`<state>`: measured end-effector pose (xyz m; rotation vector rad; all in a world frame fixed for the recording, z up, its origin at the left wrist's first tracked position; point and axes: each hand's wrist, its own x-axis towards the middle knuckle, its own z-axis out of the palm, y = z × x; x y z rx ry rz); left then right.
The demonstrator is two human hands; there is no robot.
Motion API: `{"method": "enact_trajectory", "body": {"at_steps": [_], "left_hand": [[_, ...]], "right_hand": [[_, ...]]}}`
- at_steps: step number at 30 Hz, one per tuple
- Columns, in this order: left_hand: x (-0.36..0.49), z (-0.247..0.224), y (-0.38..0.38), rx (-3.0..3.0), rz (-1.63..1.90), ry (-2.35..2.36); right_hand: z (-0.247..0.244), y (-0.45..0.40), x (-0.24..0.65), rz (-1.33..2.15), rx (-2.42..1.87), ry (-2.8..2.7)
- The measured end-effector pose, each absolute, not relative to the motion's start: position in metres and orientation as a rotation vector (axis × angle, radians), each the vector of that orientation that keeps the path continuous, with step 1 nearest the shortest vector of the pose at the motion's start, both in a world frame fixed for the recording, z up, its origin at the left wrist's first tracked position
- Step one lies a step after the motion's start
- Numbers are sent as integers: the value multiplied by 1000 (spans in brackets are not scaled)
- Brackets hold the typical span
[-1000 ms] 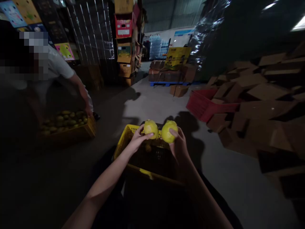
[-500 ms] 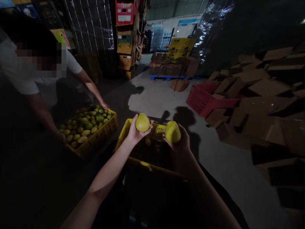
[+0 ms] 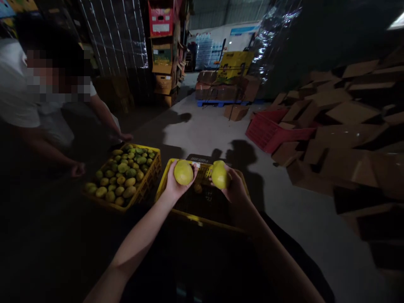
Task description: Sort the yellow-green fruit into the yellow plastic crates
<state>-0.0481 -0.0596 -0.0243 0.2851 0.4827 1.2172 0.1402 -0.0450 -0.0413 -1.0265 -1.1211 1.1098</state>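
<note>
My left hand is wrapped round a yellow-green fruit above the left part of a yellow crate. Beside it, my right hand grips a second yellow-green fruit, a little apart from the first. Both fruits are over the crate's far half. Inside the dark crate a small round fruit lies near the far wall.
At the left, a yellow crate full of green and yellow fruit stands before a person in a light shirt. A red crate and heaped cardboard boxes lie at the right. Behind stands a blue pallet with boxes.
My hands and both fruits have come slightly closer together. The person's hands have let go of the full crate, which now sits a little nearer my crate.
</note>
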Motion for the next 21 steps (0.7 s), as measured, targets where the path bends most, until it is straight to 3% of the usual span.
{"method": "enact_trajectory", "body": {"at_steps": [3,11,21], "left_hand": [[-48,-39,-72,217,1193,411],[-50,-66,-97,156,1209,441],[-59,-57,-111,153,1105,316]], "right_hand": [[-38,-57,118,1103,-1099,-1171],[-55,-84,83,692,-1214,-1608],[-42,-103,89,572,-1241,-1675]]}}
